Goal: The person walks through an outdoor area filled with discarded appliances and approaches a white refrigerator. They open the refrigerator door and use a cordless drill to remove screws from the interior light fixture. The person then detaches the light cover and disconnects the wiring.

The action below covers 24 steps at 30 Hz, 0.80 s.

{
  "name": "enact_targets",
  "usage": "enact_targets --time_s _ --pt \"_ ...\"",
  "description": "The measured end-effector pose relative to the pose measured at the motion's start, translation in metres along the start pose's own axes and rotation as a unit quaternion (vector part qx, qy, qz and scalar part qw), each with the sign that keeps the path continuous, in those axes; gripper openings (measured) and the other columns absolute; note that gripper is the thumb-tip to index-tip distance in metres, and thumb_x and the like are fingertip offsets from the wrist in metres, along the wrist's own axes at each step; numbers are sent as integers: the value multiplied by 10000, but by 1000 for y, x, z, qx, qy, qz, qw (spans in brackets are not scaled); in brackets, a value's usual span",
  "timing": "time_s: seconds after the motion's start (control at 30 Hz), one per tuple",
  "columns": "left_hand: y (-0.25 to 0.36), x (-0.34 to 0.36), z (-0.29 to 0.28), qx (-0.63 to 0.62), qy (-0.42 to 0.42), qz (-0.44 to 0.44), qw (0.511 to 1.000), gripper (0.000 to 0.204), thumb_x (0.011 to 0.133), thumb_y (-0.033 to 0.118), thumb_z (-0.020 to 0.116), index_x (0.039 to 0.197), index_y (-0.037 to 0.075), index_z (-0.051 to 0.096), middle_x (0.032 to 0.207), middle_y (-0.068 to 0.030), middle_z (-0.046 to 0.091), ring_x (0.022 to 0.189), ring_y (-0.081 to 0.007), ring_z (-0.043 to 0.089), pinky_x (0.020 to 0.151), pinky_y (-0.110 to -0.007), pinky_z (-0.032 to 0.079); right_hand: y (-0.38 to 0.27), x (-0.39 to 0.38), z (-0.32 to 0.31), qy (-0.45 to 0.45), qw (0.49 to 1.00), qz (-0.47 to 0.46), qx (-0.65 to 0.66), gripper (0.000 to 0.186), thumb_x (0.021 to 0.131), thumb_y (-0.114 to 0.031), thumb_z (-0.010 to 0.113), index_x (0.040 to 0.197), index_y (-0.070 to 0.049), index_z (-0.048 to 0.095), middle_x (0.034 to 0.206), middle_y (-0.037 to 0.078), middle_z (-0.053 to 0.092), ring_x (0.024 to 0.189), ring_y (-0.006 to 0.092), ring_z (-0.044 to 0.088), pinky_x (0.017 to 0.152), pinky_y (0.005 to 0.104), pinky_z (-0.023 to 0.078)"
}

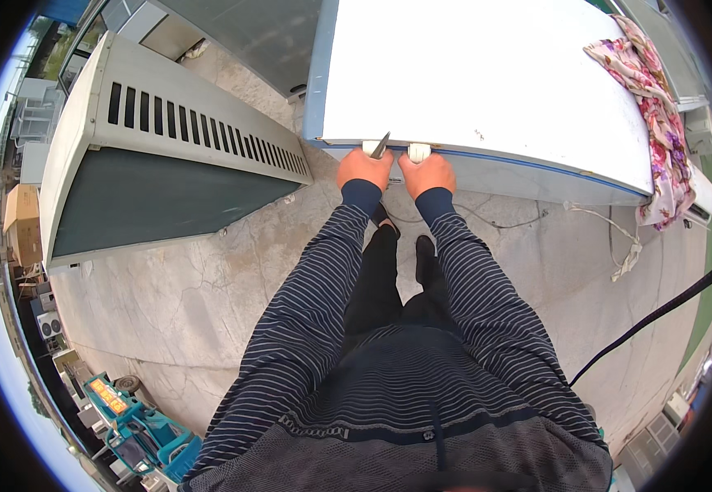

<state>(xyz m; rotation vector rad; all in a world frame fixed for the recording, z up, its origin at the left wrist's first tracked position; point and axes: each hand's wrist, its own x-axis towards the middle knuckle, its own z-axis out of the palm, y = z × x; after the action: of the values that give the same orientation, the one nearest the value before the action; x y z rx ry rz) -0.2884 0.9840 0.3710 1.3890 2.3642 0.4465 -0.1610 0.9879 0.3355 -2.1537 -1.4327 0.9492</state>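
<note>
1. White appliance (471,74): broad flat top, blue trim along the near edge; stands in front of the person.
2. Two pale fittings at that near edge, toward its left corner: left fitting (370,148), right fitting (418,152), a short gap between.
3. Left hand (365,170): grip closed around a dark pointed tool (381,146), tip slanting up over the near edge; fist against the left fitting.
4. Right hand (428,175): grip closed on the right fitting, thumb side inward. Fingers underneath hidden; cannot tell how far they wrap.
5. Flowered cloth (655,115): draped along the appliance's right edge, hanging past the near right corner.
6. Louvred cabinet (167,193): beside the near left corner, slots along its upper side. Contact with the appliance: cannot tell.
7. Concrete floor (167,303): thin cable (504,225) below the near edge; shoes near its left part.
8. Farther left: cardboard box (22,224), teal vehicle (147,435).
</note>
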Motion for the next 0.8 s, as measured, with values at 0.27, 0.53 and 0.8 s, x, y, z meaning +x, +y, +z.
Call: enact_targets --time_s 0.27,0.53,0.8 --pt "-1 -4 6 -3 -72 -54 996 518 804 501 765 928 -2 782 890 -232 750 854 -403 730 762 -476 577 6 5 -4 -1 999 -4 -34 534 803 -502 718 903 21 769 889 274 731 861 445 713 786 507 566" --pt "-6 -53 -14 -35 -162 -50 985 523 821 480 767 998 -13 764 935 -230 752 891 -401 728 803 -482 578 36 -19 -25 -21 999 -9 -31 514 796 -428 771 954 60 747 889 269 737 854 430 728 757 462 568" --pt "-138 -180 -83 -241 -316 -32 917 360 954 332 687 1045 -12 744 753 -140 685 678 -259 647 661 -394 503 89 -120 -61 -75 996 29 37 497 833 -359 784 1109 44 698 997 227 751 942 362 728 816 426 551"
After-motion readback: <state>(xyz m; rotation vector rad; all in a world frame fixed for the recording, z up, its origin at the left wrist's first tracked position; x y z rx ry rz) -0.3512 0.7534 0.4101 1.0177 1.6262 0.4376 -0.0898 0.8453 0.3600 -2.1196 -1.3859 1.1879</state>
